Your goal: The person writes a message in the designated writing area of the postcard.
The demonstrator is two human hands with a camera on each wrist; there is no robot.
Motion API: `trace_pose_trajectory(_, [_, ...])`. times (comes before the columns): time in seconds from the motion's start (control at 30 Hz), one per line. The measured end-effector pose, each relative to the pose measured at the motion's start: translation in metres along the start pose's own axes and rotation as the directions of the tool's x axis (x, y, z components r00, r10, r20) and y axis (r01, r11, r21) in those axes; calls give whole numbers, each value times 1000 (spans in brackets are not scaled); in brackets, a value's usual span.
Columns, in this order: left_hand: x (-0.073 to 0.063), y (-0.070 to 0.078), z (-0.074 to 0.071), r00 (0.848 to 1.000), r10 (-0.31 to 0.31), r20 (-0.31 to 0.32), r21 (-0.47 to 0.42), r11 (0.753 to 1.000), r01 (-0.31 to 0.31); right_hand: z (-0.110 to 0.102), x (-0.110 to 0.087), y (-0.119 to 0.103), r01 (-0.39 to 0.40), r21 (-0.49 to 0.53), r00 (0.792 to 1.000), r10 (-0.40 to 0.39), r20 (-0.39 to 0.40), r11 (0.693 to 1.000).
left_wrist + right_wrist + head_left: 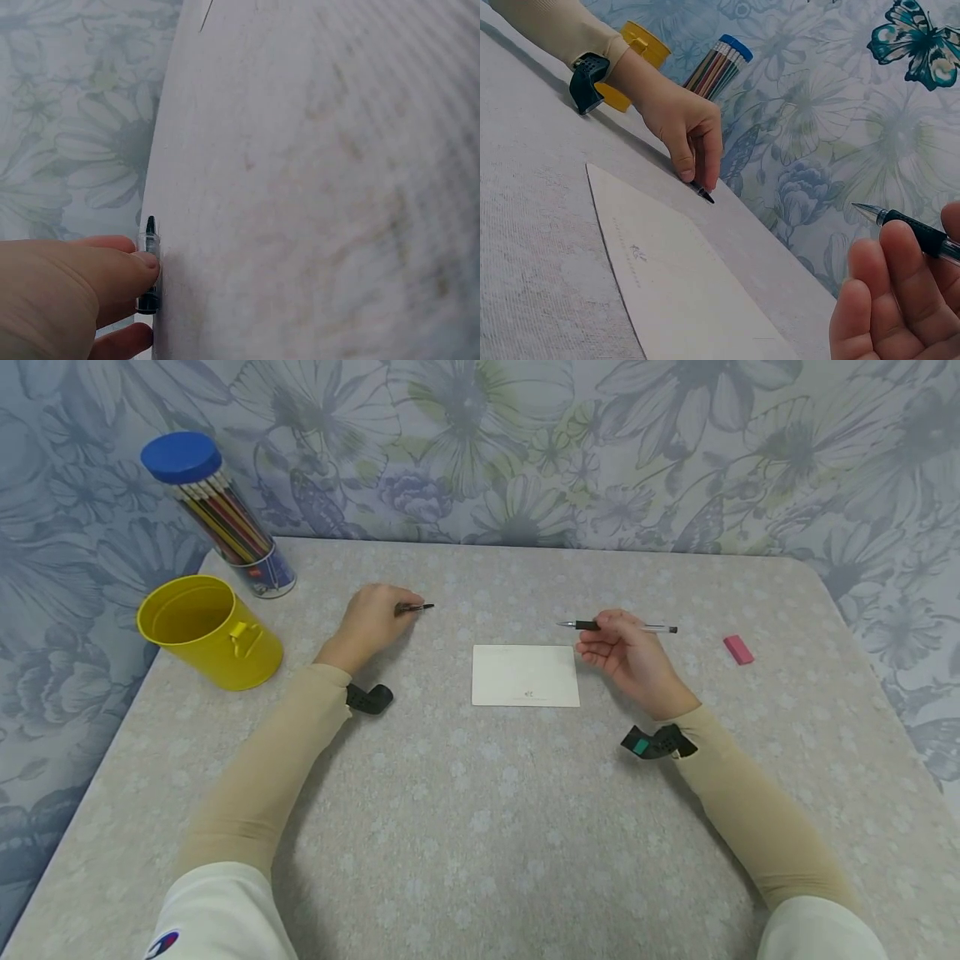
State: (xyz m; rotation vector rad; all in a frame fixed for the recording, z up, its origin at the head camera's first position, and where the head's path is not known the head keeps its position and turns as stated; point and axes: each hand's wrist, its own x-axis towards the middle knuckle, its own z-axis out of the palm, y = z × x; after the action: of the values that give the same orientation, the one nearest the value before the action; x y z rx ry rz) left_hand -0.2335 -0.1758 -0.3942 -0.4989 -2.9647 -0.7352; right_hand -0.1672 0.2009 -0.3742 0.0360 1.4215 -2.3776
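In the head view my right hand holds an uncapped pen with a black grip and clear barrel, its metal tip pointing left. The right wrist view shows that bare tip and the grip above my curled fingers. My left hand pinches a small clear pen cap with black parts between thumb and fingers, close over the table. Between the two hands lies a white card with a small printed mark near its lower edge. My right fingertips are beside the card's right edge.
A yellow bucket stands at the left of the table. Behind it is a clear tube of pencils with a blue lid. A pink eraser lies to the right. Flowered wallpaper rises behind the table's back edge.
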Motion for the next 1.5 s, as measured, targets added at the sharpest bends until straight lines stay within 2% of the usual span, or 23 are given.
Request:
trace_pose_trajectory(0.17, [-1, -1, 0, 1000, -20, 10, -9, 1000, 20, 0, 0, 1, 1, -10, 1000, -1, -5, 1000])
trace_pose_trajectory(0.47, [-3, 1, -1, 1000, -14, 3, -27, 1000, 14, 0, 0, 1, 4, -23, 1000, -4, -15, 1000])
trace_pose_trajectory(0.7, [-8, 3, 0, 1000, 14, -13, -55, 998, -15, 1, 0, 1, -3, -16, 1000, 3, -18, 1000])
trace_pose_trajectory(0.8, [-11, 11, -1, 999, 50, -17, -69, 996, -51, 1, 0, 0, 5, -13, 1000, -5, -7, 1000])
trace_pose_trajectory(0.97, [-20, 32, -3, 992, 124, 32, -99, 988, -121, 4, 2, -1, 23, -29, 1000, -23, 14, 999])
trace_pose_trajectory(1.1, [-28, 46, -4, 986, 161, 46, -135, 979, -153, 7, 4, -2, 27, -32, 999, -26, 29, 999])
trace_pose_trajectory(1.3, [-39, 62, -7, 986, 161, 50, -188, 971, -149, 10, 5, -2, 45, -56, 998, -43, 35, 997])
trace_pose_trajectory(1.5, [-49, 70, -2, 988, 136, 75, -219, 969, -117, 14, 10, -2, 44, -52, 999, -42, 26, 998])
